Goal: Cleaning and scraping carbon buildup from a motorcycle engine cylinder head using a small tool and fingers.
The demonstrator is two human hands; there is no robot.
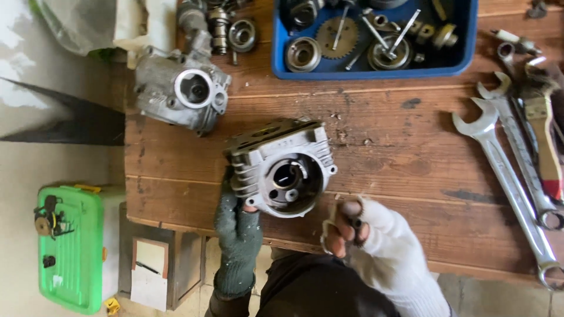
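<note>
Centre of the workbench, and here is the grey finned engine cylinder head [281, 167], tipped so its round open bore faces up at the camera. It sits on the wooden planks [388, 141], just in from the near edge. The left hand [238, 232], in a dark green fingerless glove, has it from the near-left corner: fingers curled up against the fins on the left side, a bare fingertip pressed under the lower rim, so the casting lies right above and to the right of those fingers, in contact with them.

Over to the right hand [358, 229], white fingerless glove, just near-right of the head and not touching it. The bare fingers are bent inward and bunched, pinching a small metal piece [330, 226], pale and ring-like; it is blurred, so its kind cannot be told.

Going outward: far left of the head lies a second grey engine casting [179, 91] with a round port. Along the far edge, a blue plastic tray [464, 56] holds gears, bearings and pins. On the right, several open-ended spanners [505, 158] lie side by side with a wooden-handled brush [545, 129] beside them. Down on the floor at the left, a green plastic lidded box [73, 258].
</note>
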